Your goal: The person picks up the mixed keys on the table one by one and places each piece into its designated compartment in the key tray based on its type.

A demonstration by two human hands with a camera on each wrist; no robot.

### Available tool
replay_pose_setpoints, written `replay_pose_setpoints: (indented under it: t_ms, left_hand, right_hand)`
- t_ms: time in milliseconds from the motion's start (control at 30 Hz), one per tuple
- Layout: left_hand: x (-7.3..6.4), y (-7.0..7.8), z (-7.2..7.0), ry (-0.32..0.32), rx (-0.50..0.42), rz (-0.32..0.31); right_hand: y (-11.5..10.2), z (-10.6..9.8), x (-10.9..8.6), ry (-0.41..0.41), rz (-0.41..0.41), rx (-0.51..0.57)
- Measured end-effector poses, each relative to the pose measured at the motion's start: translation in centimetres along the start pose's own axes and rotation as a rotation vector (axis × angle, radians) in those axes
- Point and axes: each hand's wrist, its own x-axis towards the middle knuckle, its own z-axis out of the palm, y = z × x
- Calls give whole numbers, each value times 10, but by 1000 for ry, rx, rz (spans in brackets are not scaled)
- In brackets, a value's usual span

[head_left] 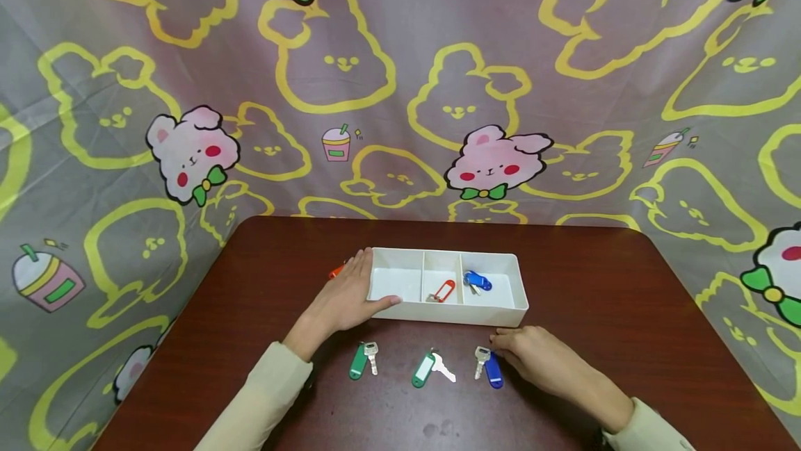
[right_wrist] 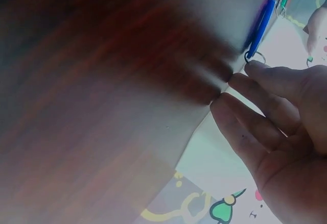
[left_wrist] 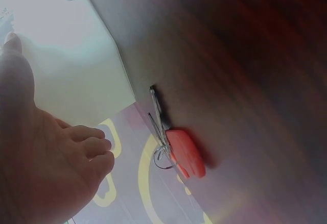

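Note:
A white three-compartment tray point(head_left: 449, 312) stands on the table. My left hand point(head_left: 348, 300) rests against its left end, fingers extended, thumb over the front wall. Just in front of the tray's right end, my right hand point(head_left: 543, 357) has its fingertips at the ring of a blue key tag point(head_left: 494, 372) with a silver key point(head_left: 480, 361); in the right wrist view a fingertip meets the ring of the blue tag point(right_wrist: 262, 27), the fingers only loosely bent. Inside the tray, a red-framed key tag point(head_left: 445, 290) lies in the middle compartment and blue-tagged keys point(head_left: 478, 280) in the right one.
Two green key tags, one at the left point(head_left: 358, 361) and one in the middle point(head_left: 423, 370), lie with keys before the tray. Behind my left hand is a red key tag point(left_wrist: 185, 152) with keys. A patterned curtain point(head_left: 400, 89) hangs around the brown table point(head_left: 594, 270).

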Motion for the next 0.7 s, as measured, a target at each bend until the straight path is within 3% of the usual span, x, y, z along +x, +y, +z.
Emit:
replay_pose_setpoints:
  t_ms: [367, 700]
  left_hand:
    - [0, -1, 1, 3, -16, -2]
    - [1, -2, 2, 6, -5, -4]
  right_hand:
    - [-2, -4, 2, -3, 61, 14]
    - [-5, -8, 2, 48, 25, 58]
